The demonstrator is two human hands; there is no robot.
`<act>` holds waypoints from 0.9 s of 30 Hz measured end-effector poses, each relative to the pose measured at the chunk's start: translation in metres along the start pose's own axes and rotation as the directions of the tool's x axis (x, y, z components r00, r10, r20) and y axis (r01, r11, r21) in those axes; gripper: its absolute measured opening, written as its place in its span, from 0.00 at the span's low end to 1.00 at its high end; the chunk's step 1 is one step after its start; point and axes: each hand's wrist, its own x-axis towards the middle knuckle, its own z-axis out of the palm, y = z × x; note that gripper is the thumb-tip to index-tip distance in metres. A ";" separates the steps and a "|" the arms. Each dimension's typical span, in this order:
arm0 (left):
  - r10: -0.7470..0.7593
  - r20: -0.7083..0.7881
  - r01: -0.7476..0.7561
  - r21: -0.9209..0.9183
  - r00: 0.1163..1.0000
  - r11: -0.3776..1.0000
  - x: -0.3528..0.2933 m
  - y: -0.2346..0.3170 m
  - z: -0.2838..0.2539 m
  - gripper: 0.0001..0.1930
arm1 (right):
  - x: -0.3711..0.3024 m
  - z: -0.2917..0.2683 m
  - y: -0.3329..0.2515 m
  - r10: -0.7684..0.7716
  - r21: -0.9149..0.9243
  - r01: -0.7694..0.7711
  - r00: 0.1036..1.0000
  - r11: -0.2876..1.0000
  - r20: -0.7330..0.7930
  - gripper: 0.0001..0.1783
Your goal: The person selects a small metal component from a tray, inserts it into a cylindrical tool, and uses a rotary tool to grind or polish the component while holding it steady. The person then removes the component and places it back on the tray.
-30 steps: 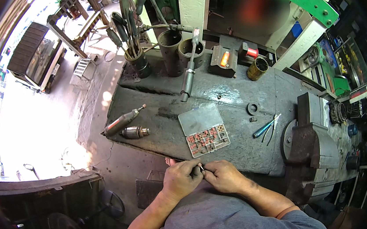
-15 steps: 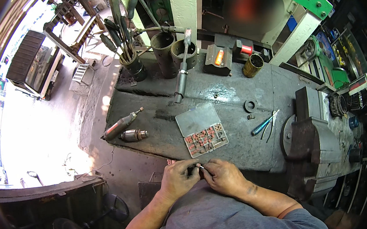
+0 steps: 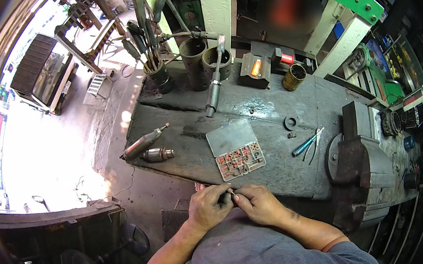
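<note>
Fingers (image 3: 244, 194) of left hand (image 3: 206, 207) and right hand (image 3: 260, 203) pinching small slim piece (image 3: 233, 193), open compartment box (image 3: 231, 136) beyond

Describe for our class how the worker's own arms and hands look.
The left hand and right hand are gloveless, with dark, grime-like smudges on the left fingers. Bare forearms, without visible watch or bracelet, emerge from short sleeves of a grey-blue fabric shirt.
</note>
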 end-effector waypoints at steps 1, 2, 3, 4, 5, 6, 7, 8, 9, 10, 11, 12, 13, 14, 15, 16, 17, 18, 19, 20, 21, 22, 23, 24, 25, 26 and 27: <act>-0.010 -0.010 0.010 -0.015 1.000 1.000 -0.001 0.000 0.000 0.12 | 0.001 0.001 0.000 0.019 0.001 -0.019 1.000 1.000 0.005 0.08; -0.026 -0.017 0.026 -0.029 1.000 0.999 -0.002 0.001 -0.001 0.12 | 0.002 0.001 0.000 0.038 0.003 -0.038 0.999 0.999 0.010 0.08; -0.040 -0.014 0.039 -0.043 0.999 0.998 -0.003 0.003 -0.002 0.12 | 0.002 0.002 -0.001 0.009 -0.058 -0.009 1.000 0.998 -0.003 0.09; -0.061 -0.007 0.060 -0.057 0.998 0.997 -0.004 0.004 -0.002 0.12 | 0.002 0.004 -0.002 -0.019 -0.119 0.018 1.000 0.993 -0.014 0.10; -0.088 0.000 0.087 -0.071 0.996 0.994 -0.005 0.006 -0.003 0.12 | 0.002 0.004 -0.003 -0.029 -0.188 0.024 0.999 0.982 -0.020 0.10; -0.062 -0.008 0.061 -0.048 0.998 0.997 -0.005 0.007 -0.004 0.12 | 0.000 0.004 -0.004 -0.027 -0.214 0.024 1.000 0.976 -0.013 0.11; -0.041 -0.015 0.040 -0.026 0.999 0.999 -0.005 0.008 -0.004 0.13 | -0.002 0.004 -0.006 -0.006 -0.250 0.004 1.000 0.968 -0.005 0.11; -0.028 -0.019 0.028 0.002 0.999 1.000 -0.005 0.009 -0.005 0.14 | -0.003 0.004 -0.007 0.012 -0.290 -0.009 1.000 0.957 0.006 0.12; -0.022 -0.012 0.022 0.015 1.000 1.000 -0.006 0.010 -0.005 0.13 | -0.003 0.003 -0.008 0.001 -0.295 0.004 1.000 0.956 0.017 0.12; -0.026 -0.003 0.026 0.033 1.000 0.999 -0.007 0.011 -0.006 0.13 | -0.002 0.002 -0.008 -0.011 -0.303 0.021 0.999 0.953 0.033 0.12; -0.027 0.001 0.027 0.052 1.000 0.998 -0.008 0.012 -0.007 0.13 | -0.001 0.001 -0.009 -0.017 -0.318 0.033 0.998 0.947 0.052 0.13; -0.031 0.002 0.030 0.055 1.000 0.998 -0.008 0.012 -0.007 0.13 | 0.000 0.000 -0.009 -0.021 -0.308 0.041 0.998 0.951 0.066 0.13; -0.031 -0.001 0.031 0.059 1.000 0.998 -0.009 0.012 -0.008 0.13 | 0.001 -0.001 -0.010 -0.017 -0.303 0.042 0.996 0.952 0.083 0.13; -0.032 -0.003 0.032 0.062 0.999 0.998 -0.009 0.012 -0.008 0.13 | 0.001 -0.001 -0.010 -0.003 -0.305 0.034 0.995 0.952 0.102 0.13; -0.027 -0.003 0.027 0.068 1.000 0.997 -0.010 0.012 -0.008 0.13 | 0.002 -0.001 -0.010 -0.016 -0.303 0.047 0.995 0.952 0.103 0.13; -0.020 -0.003 0.021 0.075 1.000 0.997 -0.010 0.012 -0.009 0.13 | 0.002 -0.001 -0.010 -0.020 -0.309 0.052 0.994 0.950 0.106 0.14; -0.022 0.000 0.022 0.088 1.000 0.996 -0.010 0.012 -0.009 0.12 | 0.003 -0.001 -0.010 -0.014 -0.324 0.053 0.992 0.945 0.122 0.14; -0.024 0.002 0.024 0.082 1.000 0.996 -0.011 0.012 -0.009 0.12 | 0.003 -0.001 -0.010 -0.014 -0.309 0.050 0.993 0.950 0.119 0.14; -0.035 0.009 0.034 0.083 0.999 0.996 -0.011 0.012 -0.009 0.12 | 0.002 0.000 -0.010 -0.003 -0.304 0.042 0.992 0.952 0.128 0.14; -0.045 0.015 0.044 0.084 0.999 0.995 -0.011 0.011 -0.009 0.12 | 0.003 0.001 -0.010 0.014 -0.308 0.028 0.991 0.951 0.134 0.13; -0.024 -0.006 0.024 0.073 1.000 0.997 -0.010 0.011 -0.010 0.12 | 0.003 0.001 -0.010 0.004 -0.269 0.028 0.993 0.963 0.119 0.13; -0.003 -0.027 0.005 0.062 1.000 0.998 -0.009 0.009 -0.010 0.13 | 0.004 0.003 -0.010 0.002 -0.239 0.022 0.995 0.971 0.101 0.12; 0.011 -0.048 -0.008 0.057 0.999 0.998 -0.007 0.008 -0.010 0.13 | 0.004 0.004 -0.010 0.003 -0.215 0.016 0.996 0.977 0.086 0.12; -0.045 -0.025 0.044 -0.027 0.999 0.999 -0.006 0.008 -0.012 0.13 | 0.005 0.005 -0.009 0.030 -0.128 -0.022 0.998 0.992 0.061 0.11; -0.105 0.002 0.105 -0.104 0.994 0.989 -0.005 0.006 -0.015 0.13 | 0.008 0.006 -0.009 0.060 -0.046 -0.058 0.997 0.997 0.042 0.10; -0.163 0.032 0.166 -0.179 0.986 0.970 -0.005 0.005 -0.018 0.13 | 0.009 0.006 -0.008 0.101 0.033 -0.102 0.994 0.994 0.033 0.10; -0.179 0.088 0.195 -0.223 0.980 0.955 -0.004 0.004 -0.022 0.14 | 0.010 0.005 -0.007 0.082 0.038 -0.082 0.997 0.996 0.010 0.10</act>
